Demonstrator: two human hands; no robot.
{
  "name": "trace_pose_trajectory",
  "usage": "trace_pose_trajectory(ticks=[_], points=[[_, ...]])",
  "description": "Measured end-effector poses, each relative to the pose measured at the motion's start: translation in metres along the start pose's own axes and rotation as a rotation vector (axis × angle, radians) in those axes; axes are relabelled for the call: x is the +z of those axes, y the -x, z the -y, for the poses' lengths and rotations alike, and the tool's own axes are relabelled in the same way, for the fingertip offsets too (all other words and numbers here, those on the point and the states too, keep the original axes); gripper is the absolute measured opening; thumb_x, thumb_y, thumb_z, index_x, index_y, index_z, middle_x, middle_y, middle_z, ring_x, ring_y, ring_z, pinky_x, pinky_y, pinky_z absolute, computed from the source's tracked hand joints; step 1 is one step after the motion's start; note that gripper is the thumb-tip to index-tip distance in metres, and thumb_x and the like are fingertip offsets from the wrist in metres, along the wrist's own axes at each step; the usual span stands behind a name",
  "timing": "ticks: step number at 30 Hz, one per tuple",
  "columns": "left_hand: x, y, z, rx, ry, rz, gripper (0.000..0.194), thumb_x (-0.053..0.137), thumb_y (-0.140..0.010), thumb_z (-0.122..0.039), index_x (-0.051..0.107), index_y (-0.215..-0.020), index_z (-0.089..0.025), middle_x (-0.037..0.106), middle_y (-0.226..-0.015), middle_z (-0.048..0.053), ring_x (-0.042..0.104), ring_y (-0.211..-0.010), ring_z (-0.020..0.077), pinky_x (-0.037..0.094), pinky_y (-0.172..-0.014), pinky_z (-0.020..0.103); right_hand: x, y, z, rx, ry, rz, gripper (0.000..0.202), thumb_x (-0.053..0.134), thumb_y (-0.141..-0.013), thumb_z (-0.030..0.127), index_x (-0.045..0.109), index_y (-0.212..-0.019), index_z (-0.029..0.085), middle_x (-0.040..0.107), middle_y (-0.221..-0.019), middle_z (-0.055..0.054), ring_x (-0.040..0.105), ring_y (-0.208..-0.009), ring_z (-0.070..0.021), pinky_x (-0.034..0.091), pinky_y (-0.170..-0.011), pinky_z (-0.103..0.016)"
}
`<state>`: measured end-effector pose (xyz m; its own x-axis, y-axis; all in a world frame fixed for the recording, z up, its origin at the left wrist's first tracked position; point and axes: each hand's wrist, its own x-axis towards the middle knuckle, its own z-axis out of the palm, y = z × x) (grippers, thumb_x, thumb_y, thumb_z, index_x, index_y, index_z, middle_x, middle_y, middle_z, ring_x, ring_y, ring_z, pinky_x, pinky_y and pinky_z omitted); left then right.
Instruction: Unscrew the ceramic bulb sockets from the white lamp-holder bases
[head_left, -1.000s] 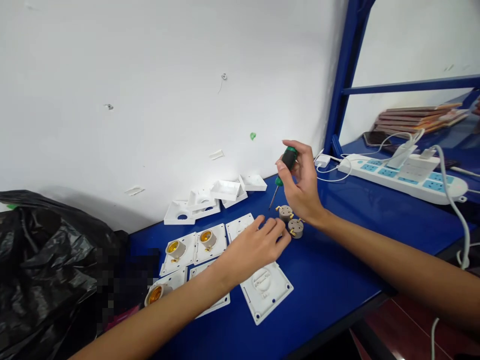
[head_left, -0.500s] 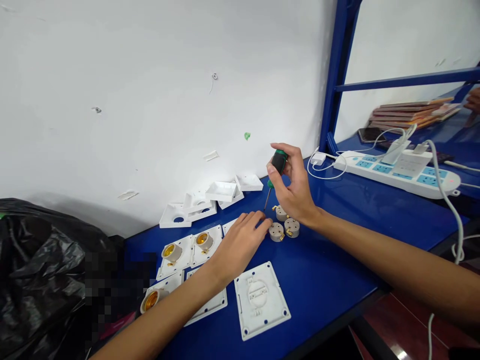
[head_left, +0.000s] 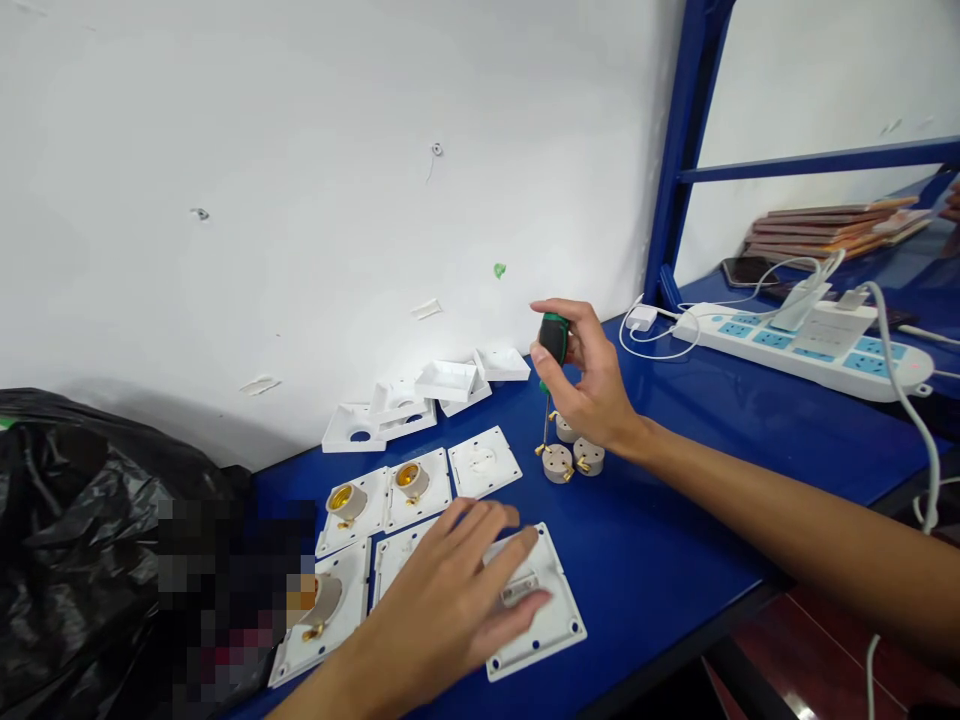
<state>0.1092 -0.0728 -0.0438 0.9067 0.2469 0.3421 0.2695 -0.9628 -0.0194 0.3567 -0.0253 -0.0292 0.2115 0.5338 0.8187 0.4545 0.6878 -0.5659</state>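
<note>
Between the thumb and fingers of my right hand [head_left: 589, 370] is a screwdriver [head_left: 554, 340] with a green and black handle, its shaft pointing down. The tip comes down beside a round lamp socket [head_left: 557, 464], one of three standing together with brass terminals. Whether the tip touches a terminal I cannot tell. With fingers spread, my left hand [head_left: 457, 590] hovers over a square white plate [head_left: 555, 610] and partly hides it. Another bare white plate [head_left: 484, 461] lies farther back. Sockets with brass threads, such as this lamp socket [head_left: 411, 480], sit on several plates to the left.
White square covers [head_left: 444, 380] are piled against the wall. A black plastic bag [head_left: 82, 540] bulges at the left. On the right lies a power strip [head_left: 810, 350] with plugs and cables, near a blue metal frame [head_left: 675, 150], a phone [head_left: 746, 270] and stacked folders [head_left: 825, 230].
My left hand has left the spot beside the sockets and moved toward me over the near plate, fingers opening. My right hand still holds the screwdriver, now more upright.
</note>
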Motion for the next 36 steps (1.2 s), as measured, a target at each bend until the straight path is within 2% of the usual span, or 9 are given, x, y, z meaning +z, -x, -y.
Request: trace_pose_trajectory(ticks=[4,8,13,17,21,24,28,32,36], points=[[0.003,0.026,-0.009,-0.101,0.096,-0.028,0.036,0.07,-0.1,-0.044,0.062,-0.127,-0.021,0.072,-0.12,0.009,0.072,-0.108,0.0306,0.052,-0.104,0.052,0.004,0.007,0.0,0.0,-0.006,0.161,0.029,0.059,-0.102,0.024,0.057,-0.131,0.027,0.054,-0.082,0.001,0.052,-0.063,-0.0158,0.051,-0.057,-0.033],[0.009,0.035,-0.008,-0.184,0.155,-0.059,0.038,0.074,-0.096,-0.045,0.063,-0.125,-0.022,0.073,-0.118,0.007,0.072,-0.107,0.03,0.049,-0.108,0.055,0.006,0.011,-0.002,-0.022,0.017,0.287,0.03,0.063,-0.101,0.024,0.061,-0.131,0.025,0.058,-0.08,0.002,0.05,-0.06,-0.0143,0.049,-0.056,-0.032],[0.014,0.033,-0.006,-0.213,0.132,-0.121,0.039,0.073,-0.099,-0.048,0.063,-0.124,-0.02,0.074,-0.116,0.008,0.072,-0.106,0.0298,0.05,-0.106,0.054,0.006,0.011,-0.006,-0.015,0.032,0.3,0.031,0.065,-0.1,0.022,0.062,-0.13,0.024,0.06,-0.085,0.001,0.05,-0.061,-0.0138,0.047,-0.056,-0.032],[0.015,0.03,-0.004,-0.266,0.032,-0.13,0.031,0.071,-0.104,-0.04,0.061,-0.125,-0.02,0.072,-0.129,0.011,0.067,-0.124,0.0315,0.048,-0.111,0.054,0.007,0.012,-0.006,0.004,0.013,0.279,0.03,0.064,-0.099,0.021,0.061,-0.129,0.024,0.061,-0.087,0.0,0.052,-0.061,-0.0142,0.047,-0.054,-0.032],[0.002,0.031,0.015,-0.351,-0.042,-0.151,0.028,0.068,-0.105,-0.04,0.062,-0.125,-0.022,0.068,-0.134,0.012,0.064,-0.124,0.0321,0.049,-0.109,0.054,0.007,0.013,0.001,-0.016,-0.009,0.264,0.031,0.065,-0.098,0.02,0.06,-0.129,0.025,0.063,-0.09,-0.001,0.053,-0.062,-0.014,0.047,-0.053,-0.032],[-0.01,0.033,0.043,-0.549,-0.1,-0.228,0.024,0.058,-0.108,-0.036,0.061,-0.128,-0.022,0.066,-0.134,0.013,0.062,-0.124,0.0339,0.05,-0.103,0.056,0.006,0.014,0.007,-0.034,-0.029,0.253,0.031,0.065,-0.098,0.019,0.061,-0.128,0.026,0.064,-0.095,-0.002,0.054,-0.062,-0.0137,0.049,-0.055,-0.033],[-0.011,0.039,0.073,-0.635,-0.076,-0.206,0.029,0.059,-0.106,-0.032,0.059,-0.133,-0.02,0.072,-0.124,0.012,0.068,-0.114,0.0335,0.054,-0.095,0.055,0.008,0.017,0.016,-0.008,-0.078,0.252,0.03,0.063,-0.1,0.022,0.058,-0.13,0.027,0.064,-0.092,-0.001,0.061,-0.064,-0.0145,0.055,-0.057,-0.033],[-0.004,0.042,0.078,-0.654,-0.036,-0.218,0.022,0.057,-0.106,-0.031,0.064,-0.126,-0.023,0.076,-0.112,0.006,0.071,-0.1,0.0284,0.056,-0.09,0.049,0.013,0.025,0.019,0.034,-0.107,0.316,0.032,0.065,-0.102,0.028,0.056,-0.132,0.027,0.065,-0.088,0.0,0.065,-0.066,-0.0156,0.057,-0.057,-0.032],[-0.009,0.039,0.064,-0.65,-0.013,-0.36,0.024,0.052,-0.111,-0.032,0.056,-0.132,-0.022,0.072,-0.121,0.011,0.068,-0.11,0.0294,0.056,-0.093,0.05,0.018,0.033,0.018,0.055,-0.1,0.399,0.037,0.075,-0.097,0.03,0.061,-0.131,0.027,0.068,-0.09,-0.001,0.064,-0.065,-0.0155,0.058,-0.057,-0.032]])
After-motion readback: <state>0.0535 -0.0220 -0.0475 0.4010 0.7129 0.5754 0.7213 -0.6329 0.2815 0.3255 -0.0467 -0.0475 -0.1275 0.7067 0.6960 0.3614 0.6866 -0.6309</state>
